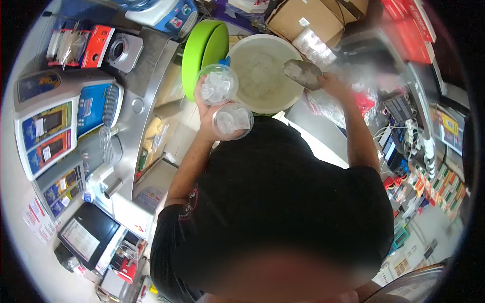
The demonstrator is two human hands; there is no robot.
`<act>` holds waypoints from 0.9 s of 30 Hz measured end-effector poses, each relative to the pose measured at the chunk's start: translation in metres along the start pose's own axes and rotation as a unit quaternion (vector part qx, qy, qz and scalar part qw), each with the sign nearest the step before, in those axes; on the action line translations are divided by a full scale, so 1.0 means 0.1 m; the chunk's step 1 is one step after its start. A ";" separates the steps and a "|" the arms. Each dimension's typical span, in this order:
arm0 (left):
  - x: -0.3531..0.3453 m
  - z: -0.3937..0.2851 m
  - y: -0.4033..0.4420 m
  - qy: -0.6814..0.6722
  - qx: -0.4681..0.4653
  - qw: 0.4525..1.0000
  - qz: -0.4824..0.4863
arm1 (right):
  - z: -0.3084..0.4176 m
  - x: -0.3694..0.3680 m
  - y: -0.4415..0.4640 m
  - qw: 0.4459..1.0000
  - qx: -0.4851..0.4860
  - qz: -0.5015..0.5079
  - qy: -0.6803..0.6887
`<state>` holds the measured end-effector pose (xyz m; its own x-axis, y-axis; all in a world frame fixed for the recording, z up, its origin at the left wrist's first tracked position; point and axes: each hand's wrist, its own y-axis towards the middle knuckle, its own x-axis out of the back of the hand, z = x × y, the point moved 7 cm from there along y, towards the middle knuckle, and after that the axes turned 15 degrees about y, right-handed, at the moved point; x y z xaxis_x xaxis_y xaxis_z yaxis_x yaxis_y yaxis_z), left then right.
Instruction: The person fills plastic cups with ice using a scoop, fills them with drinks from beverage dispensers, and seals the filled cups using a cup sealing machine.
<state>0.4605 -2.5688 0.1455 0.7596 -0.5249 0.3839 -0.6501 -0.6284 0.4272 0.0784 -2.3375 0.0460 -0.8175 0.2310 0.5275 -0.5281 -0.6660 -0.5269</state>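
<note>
Over the white tub's rim (274,109), the right hand (333,86) grips an ice scoop (301,74), open space dividing it from two ice-filled cups (219,86) clasped by the left hand (204,115), fingers partly hidden

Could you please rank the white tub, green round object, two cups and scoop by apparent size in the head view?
1. White tub
2. Green round object
3. Upper cup and lower cup, too alike to rank
4. Scoop

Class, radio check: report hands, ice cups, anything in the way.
Left hand: two clear cups, ice inside. Right hand: gripping scoop at tub rim. Nothing visibly in the way.
</note>
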 end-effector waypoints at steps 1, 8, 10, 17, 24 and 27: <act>-0.01 -0.05 0.01 0.025 -0.020 0.999 0.021 | 0.06 0.00 -0.01 1.000 0.005 0.006 -0.003; -0.17 -0.24 0.09 0.095 -0.062 0.990 0.090 | 1.38 0.37 -0.60 0.991 0.079 0.025 -0.102; -0.24 -0.27 0.10 0.076 -0.059 0.991 0.097 | 1.78 0.40 -0.78 0.986 0.097 0.034 -0.129; -0.35 -0.38 0.12 0.099 -0.086 0.985 0.115 | 2.74 0.09 -1.17 0.924 0.209 0.005 -0.321; -0.21 -0.36 0.06 0.095 -0.069 0.989 0.088 | 2.62 0.15 -1.04 0.941 0.213 0.003 -0.263; -0.12 -0.43 0.08 0.088 -0.074 0.991 0.068 | 2.53 0.20 -1.01 0.955 0.197 0.008 -0.221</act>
<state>0.4456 -2.5426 0.1792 0.6586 -0.4823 0.5776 -0.7514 -0.4614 0.4716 0.1738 -2.4454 0.2782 -0.6021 -0.0454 0.7971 -0.3173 -0.9025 -0.2911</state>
